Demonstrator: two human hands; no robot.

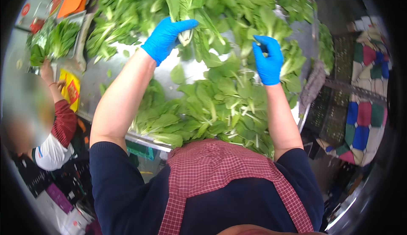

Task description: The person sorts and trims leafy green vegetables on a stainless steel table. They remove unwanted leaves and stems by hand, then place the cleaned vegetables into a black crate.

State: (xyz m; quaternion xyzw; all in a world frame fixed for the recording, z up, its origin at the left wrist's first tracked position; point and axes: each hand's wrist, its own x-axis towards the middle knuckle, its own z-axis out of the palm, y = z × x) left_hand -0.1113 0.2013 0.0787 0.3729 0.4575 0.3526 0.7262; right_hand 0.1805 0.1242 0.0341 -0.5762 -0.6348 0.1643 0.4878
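Observation:
My left hand, in a blue glove, grips a bunch of leafy greens near its pale stem end, the leaves pointing away from me. To the right, my right hand, gloved in blue too, hovers over the greens with thumb and fingers apart and nothing seen between them. Loose leaves and cut stems lie in a heap between my forearms and against my checked apron. More whole greens are piled at the far left, and others lie beside my right hand.
The greens lie on a metal table with a raised edge. A grey cloth hangs over its right edge. At left, a co-worker holds leaves near a yellow packet and a tray of greens. Dark crates stand on the right.

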